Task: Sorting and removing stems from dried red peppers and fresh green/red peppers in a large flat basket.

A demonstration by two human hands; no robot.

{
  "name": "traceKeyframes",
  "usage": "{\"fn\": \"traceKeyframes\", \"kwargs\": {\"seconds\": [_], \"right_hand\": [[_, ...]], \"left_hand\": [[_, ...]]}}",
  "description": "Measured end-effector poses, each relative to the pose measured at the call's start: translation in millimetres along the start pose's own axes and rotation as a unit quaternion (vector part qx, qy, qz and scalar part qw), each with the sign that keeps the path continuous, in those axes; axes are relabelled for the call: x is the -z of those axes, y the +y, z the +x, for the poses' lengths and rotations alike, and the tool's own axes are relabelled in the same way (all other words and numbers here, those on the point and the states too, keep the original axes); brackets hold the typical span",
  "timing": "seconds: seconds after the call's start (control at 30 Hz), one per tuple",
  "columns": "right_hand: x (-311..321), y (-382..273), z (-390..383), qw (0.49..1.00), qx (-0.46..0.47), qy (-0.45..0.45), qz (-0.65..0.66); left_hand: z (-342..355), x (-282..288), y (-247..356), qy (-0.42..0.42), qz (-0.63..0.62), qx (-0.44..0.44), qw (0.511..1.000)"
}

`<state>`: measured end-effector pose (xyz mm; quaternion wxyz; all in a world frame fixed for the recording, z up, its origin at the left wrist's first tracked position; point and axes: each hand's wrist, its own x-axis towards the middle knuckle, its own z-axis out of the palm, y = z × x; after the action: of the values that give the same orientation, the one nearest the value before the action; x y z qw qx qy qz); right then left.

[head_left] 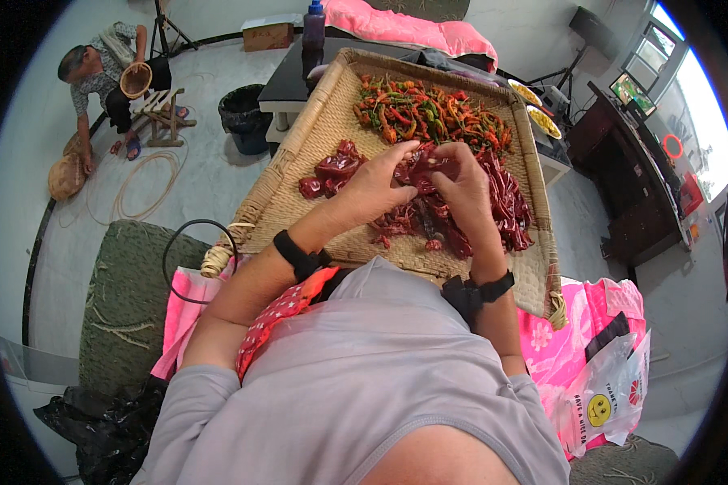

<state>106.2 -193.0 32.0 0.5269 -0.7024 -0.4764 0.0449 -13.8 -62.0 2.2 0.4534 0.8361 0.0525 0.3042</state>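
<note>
Both of my hands meet over a shallow woven bamboo tray (287, 182). Between them is a dark red dried chili pepper (423, 167), glossy and wrinkled. My left hand (378, 187) pinches its left side with thumb and fingers. On the other side my right hand (465, 187) has its fingers curled onto it. Under and beside my right hand lies a heap of long dried red chilies (510, 206). A smaller clump of dried chilies (337, 167) rests left of my left hand. Farther back, small red, orange and green chilies (429, 113) are spread in a pile.
Behind the tray stand a dark table (279, 81) and a blue bottle (313, 28). Plates of yellow food (544, 123) sit at its right. A black bin (245, 117) is on the floor. At far left a person (109, 73) bends, holding a basket (136, 79).
</note>
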Motion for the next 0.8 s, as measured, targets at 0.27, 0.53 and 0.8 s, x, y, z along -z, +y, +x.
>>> {"fn": "traceKeyframes", "kwargs": {"seconds": [0.27, 0.53, 0.8], "right_hand": [[-2.5, 44.9, 20.9, 0.982, -0.007, -0.011, -0.186], [-22.5, 85.3, 33.4, 0.84, 0.06, -0.153, -0.518], [-22.2, 96.7, 32.6, 0.846, 0.07, -0.141, -0.509]], "left_hand": [[12.2, 18.4, -27.9, 0.099, 0.092, 0.062, 0.989], [4.9, 36.5, -48.2, -0.054, 0.311, 0.159, 0.935], [-0.2, 30.2, -30.5, -0.093, 0.278, 0.084, 0.952]]}}
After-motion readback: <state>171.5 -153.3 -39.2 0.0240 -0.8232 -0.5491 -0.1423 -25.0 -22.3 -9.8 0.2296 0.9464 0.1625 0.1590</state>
